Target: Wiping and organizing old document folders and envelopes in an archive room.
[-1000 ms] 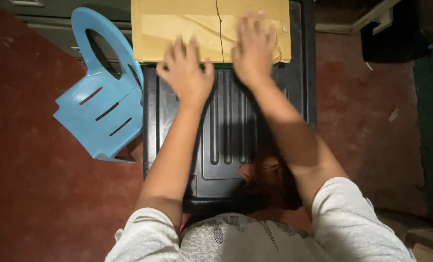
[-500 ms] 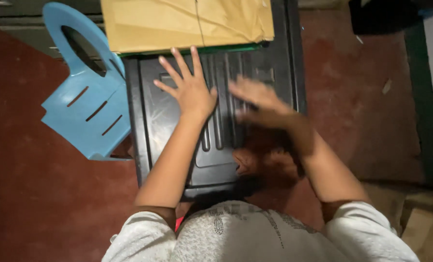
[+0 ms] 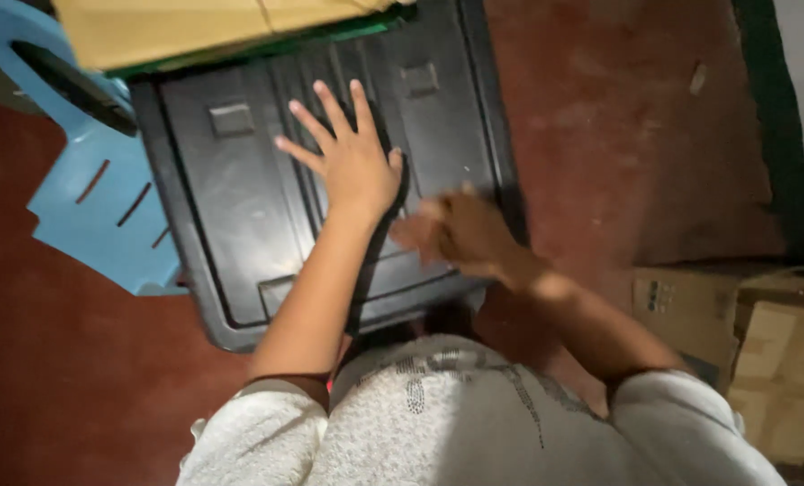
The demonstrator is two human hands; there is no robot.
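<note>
Head view: left hand [image 3: 352, 157] flat, fingers spread, on black ribbed bin lid [image 3: 231, 207]. Right hand [image 3: 460, 234] blurred at lid's near right edge; grip unclear.

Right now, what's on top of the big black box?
On the black box lid lie the left hand, flat, the blurred right hand, and a yellow cardboard box. The inside is covered.

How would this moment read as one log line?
left hand: flat on black bin lid | right hand: blurred, at lid edge | blue chair beside
</note>
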